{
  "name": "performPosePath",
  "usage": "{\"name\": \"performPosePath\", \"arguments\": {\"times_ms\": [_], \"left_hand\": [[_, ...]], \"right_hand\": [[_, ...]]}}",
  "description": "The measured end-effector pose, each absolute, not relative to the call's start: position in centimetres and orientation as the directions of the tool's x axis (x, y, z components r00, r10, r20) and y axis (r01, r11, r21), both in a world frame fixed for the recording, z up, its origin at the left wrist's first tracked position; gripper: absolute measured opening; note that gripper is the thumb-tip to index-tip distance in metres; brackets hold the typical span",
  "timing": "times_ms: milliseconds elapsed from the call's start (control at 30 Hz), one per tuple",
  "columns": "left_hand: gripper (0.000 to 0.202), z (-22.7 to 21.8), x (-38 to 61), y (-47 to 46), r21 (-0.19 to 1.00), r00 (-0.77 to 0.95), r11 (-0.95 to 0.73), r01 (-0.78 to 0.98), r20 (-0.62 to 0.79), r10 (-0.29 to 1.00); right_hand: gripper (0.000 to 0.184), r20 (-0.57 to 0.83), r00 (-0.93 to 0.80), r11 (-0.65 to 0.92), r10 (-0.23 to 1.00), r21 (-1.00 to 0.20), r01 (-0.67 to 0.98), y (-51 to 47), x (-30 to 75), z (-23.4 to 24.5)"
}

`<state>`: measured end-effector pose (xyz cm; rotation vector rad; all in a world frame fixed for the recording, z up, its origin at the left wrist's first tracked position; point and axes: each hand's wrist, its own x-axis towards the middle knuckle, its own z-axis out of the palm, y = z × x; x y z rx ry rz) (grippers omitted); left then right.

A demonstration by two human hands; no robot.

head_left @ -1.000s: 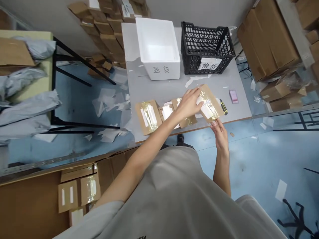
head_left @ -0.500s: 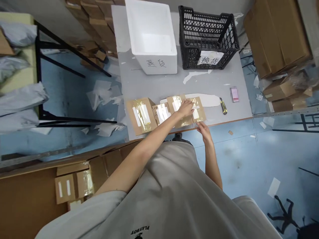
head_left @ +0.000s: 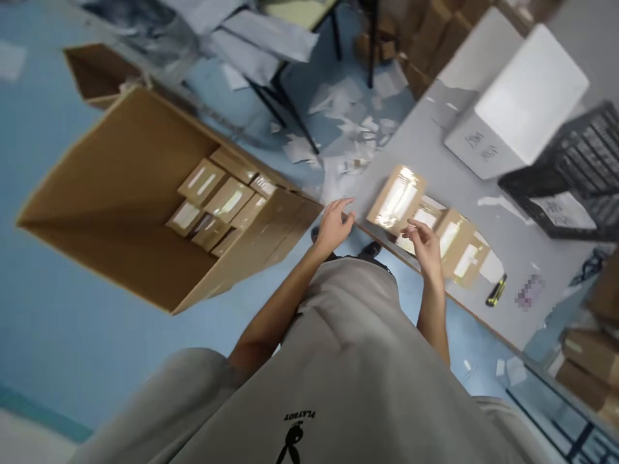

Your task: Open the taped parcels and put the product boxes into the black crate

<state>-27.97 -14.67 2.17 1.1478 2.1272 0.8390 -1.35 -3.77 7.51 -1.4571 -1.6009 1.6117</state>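
Boxes [head_left: 396, 196], four, taped, lie in a row along the near edge of the surface [head_left: 435, 142], just beyond both hands. The left hand [head_left: 333, 225] is open with its fingers loosely spread and holds nothing; it hangs at the surface edge, just left of the first box, and whether it touches the edge cannot be told. The right hand [head_left: 423, 241] is half open with its fingers curled and is empty, in front of the second box. Left of the left hand one open carton [head_left: 120, 167] stands on the floor with at least seven more boxes inside. Right of the right hand lies one knife [head_left: 496, 290]. Farther off stand one white foam box [head_left: 522, 109] and one black crate [head_left: 575, 174].
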Motion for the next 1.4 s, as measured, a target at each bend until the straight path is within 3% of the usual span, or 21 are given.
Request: {"name": "performPosePath", "arguments": {"times_ms": [200,333,433,700,900,1000,1200,1400], "left_hand": [[0.046,1.0,-39.0,-25.5,0.783,-0.747,0.58,0.225,-0.243,0.619],[0.046,-0.6,-45.4,-32.7,0.786,-0.825,0.614,0.069,-0.301,0.478],[0.045,-2.2,-49.6,-37.8,0.724,-0.851,0.686,-0.067,-0.401,0.34],[0.059,-11.0,-57.3,-47.1,0.461,-0.729,0.787,-0.411,-0.684,0.02],[0.084,-20.5,-60.4,-48.3,0.181,-0.488,0.749,-0.637,-0.847,-0.21],[0.094,-23.6,-60.9,-47.7,0.146,-0.446,0.758,-0.636,-0.871,-0.206],[0.105,-28.9,-62.4,-48.3,0.218,-0.543,0.846,-0.486,-0.834,-0.097],[0.088,-37.7,-64.3,-52.7,0.381,-0.644,0.801,-0.463,-0.765,-0.009]], "right_hand": [[0.064,-0.37,-0.587,-0.083,0.72,-0.885,0.457,-6.4,-17.2,7.7],[0.064,-0.462,-0.716,-0.038,0.523,-0.852,0.522,-11.0,-29.1,5.9],[0.062,-0.512,-0.775,0.07,0.37,-0.817,0.573,-14.4,-36.8,4.1],[0.053,-0.63,-0.753,0.304,0.19,-0.692,0.655,-19.6,-47.8,-0.3],[0.043,-0.668,-0.726,0.648,0.162,-0.483,0.589,-20.1,-51.1,-7.7],[0.048,-0.677,-0.719,0.732,0.157,-0.409,0.545,-20.3,-51.6,-10.9],[0.059,-0.688,-0.711,0.763,0.147,-0.378,0.524,-21.2,-50.3,-12.4],[0.048,-0.517,-0.82,0.855,0.246,-0.283,0.434,-22.2,-48.5,-12.1]]}}
